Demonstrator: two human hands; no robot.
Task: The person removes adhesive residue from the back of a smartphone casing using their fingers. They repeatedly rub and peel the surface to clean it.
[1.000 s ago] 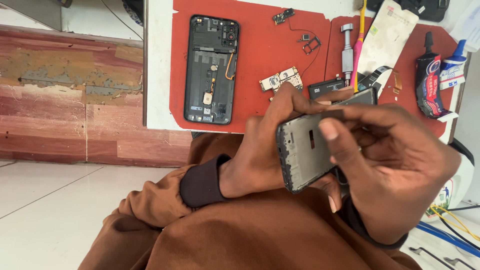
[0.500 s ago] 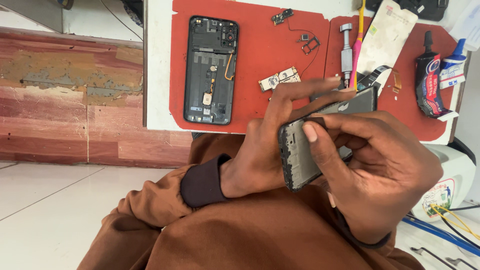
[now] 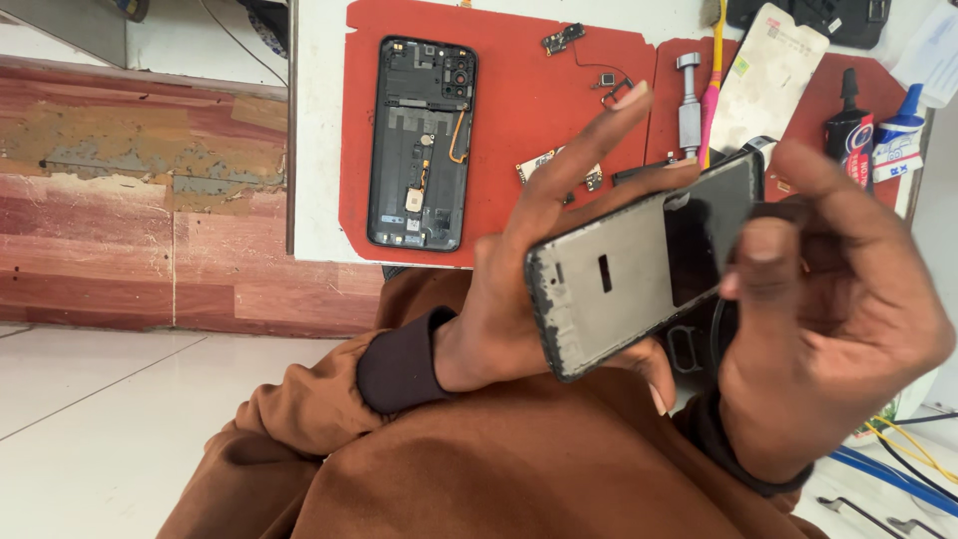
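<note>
Above the lap, the left hand (image 3: pixel 519 299) cradles a grey phone frame (image 3: pixel 644 265) from behind, thumb under its lower edge and fingers spread up its back. The right hand (image 3: pixel 828 329) curls loosely at the frame's far end, thumb pressed to the dark panel there. On the worktop (image 3: pixel 317 150), a red mat (image 3: pixel 519 110) carries an opened phone back (image 3: pixel 421 145), well apart from the frame

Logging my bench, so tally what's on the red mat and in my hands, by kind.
Phone frames: 2, one in the left hand and right hand at, one on the mat
Small circuit boards: 2
Metal tool: 1
Glue tubes: 2
Total: 7
</note>
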